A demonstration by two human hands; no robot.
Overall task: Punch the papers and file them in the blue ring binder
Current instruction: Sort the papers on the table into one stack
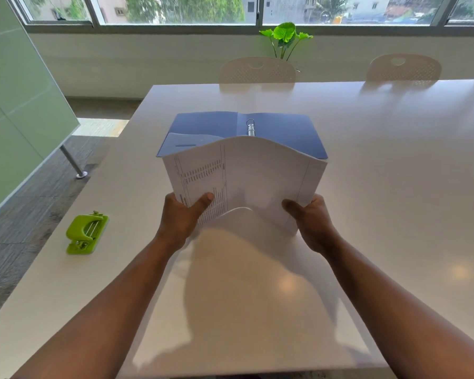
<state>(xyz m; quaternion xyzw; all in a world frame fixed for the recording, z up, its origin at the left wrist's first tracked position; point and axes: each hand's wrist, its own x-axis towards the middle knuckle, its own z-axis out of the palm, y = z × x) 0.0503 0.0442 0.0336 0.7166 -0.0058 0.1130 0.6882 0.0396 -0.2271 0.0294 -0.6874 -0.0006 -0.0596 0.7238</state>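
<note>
Left hand (181,218) and right hand (309,220) each pinch a near corner of the papers (246,176), which bow upward above the table (394,160). Beyond lies the open blue ring binder (285,129); the green punch (86,232) sits well left. Best square the edges before punching.

Two bare forearms and hands, no sleeves in view.
Left hand (179,217) and right hand (311,221): no rings, watch, bands or gloves seen; short, unpainted nail visible on left thumb.
</note>
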